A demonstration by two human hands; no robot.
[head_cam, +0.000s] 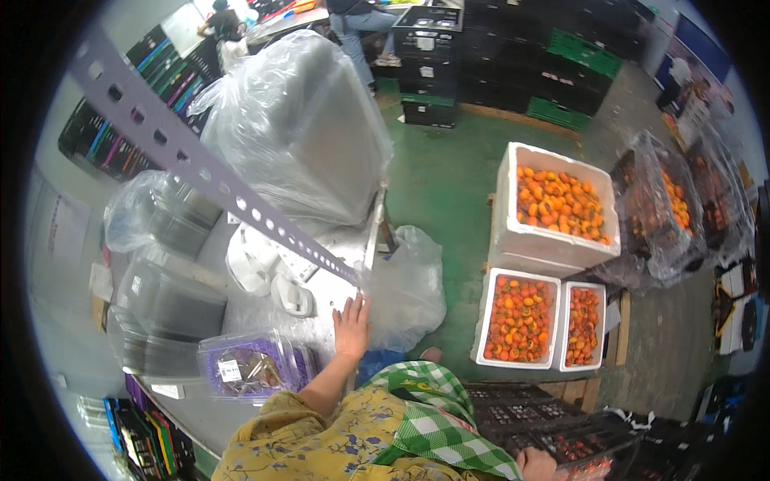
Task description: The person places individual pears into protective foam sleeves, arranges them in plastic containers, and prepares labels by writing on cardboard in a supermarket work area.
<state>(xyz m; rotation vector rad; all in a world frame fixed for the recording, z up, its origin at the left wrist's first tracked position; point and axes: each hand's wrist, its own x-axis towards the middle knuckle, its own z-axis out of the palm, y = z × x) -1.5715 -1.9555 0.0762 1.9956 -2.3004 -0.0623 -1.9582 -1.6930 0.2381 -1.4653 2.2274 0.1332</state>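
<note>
My left hand (pixel 352 327) lies palm down at the edge of a metal table (pixel 325 321), fingers spread, near the foot of a perforated metal upright (pixel 240 204). Left of it, a clear plastic punnet (pixel 255 370) with a purple liner, dark fruit and a printed label rests on the table. White rolls of labels or tape (pixel 248 264) lie farther up the tabletop. At the bottom right, my right hand (pixel 535 464) is partly cut off by the picture's edge, fingers curled, beside dark crates (pixel 517 409) with small red contents. Whether it grips anything is hidden.
White foam boxes (pixel 556 252) of orange fruit stand on the right, with bagged crates (pixel 656 204) behind. A large plastic-wrapped bundle (pixel 295 126) occupies the table's far end; clear container stacks (pixel 174 300) line its left. A plastic bag (pixel 409 294) hangs beside the table. People work farther off.
</note>
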